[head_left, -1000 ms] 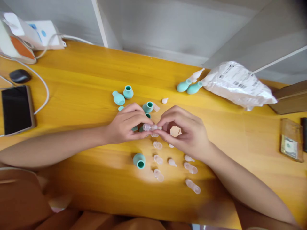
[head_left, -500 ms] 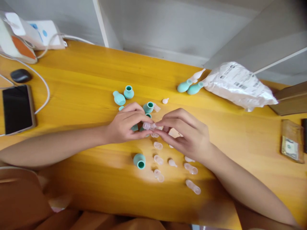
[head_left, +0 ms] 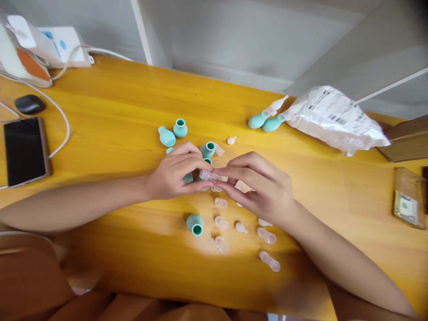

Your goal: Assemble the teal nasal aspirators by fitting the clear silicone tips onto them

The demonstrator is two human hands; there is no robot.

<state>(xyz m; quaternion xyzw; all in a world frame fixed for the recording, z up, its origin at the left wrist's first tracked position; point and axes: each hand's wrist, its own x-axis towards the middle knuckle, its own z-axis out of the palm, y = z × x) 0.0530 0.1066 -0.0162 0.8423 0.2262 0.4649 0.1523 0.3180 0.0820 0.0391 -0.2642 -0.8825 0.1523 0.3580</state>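
Observation:
Between the fingertips of my left hand (head_left: 182,171) is a small clear plastic connector (head_left: 205,174), its wide end toward the palm. My right hand (head_left: 257,183) pinches the other end of it, so thumbs and forefingers nearly meet. What lies inside the right fingertips is partly hidden. Just behind and below my left fingers are teal rubber bulbs (head_left: 207,149), some covered by the hand. Nearer me one teal bulb (head_left: 195,224) lies with its opening toward me. Loose clear connectors (head_left: 221,222) and a small pale teardrop-shaped tip (head_left: 240,227) lie below my hands.
At the back right, two teal bulbs with pale nozzles (head_left: 272,122) lie beside a white plastic parcel (head_left: 337,120). On the left are a phone (head_left: 26,151), a black mouse (head_left: 30,104) and a white cable (head_left: 67,120). A small clear case (head_left: 408,198) lies at the right.
The two hands keep nearly the same grip on the clear connector, with only a slight shift of the right fingertips. The loose pieces stay in place; the view moves slightly.

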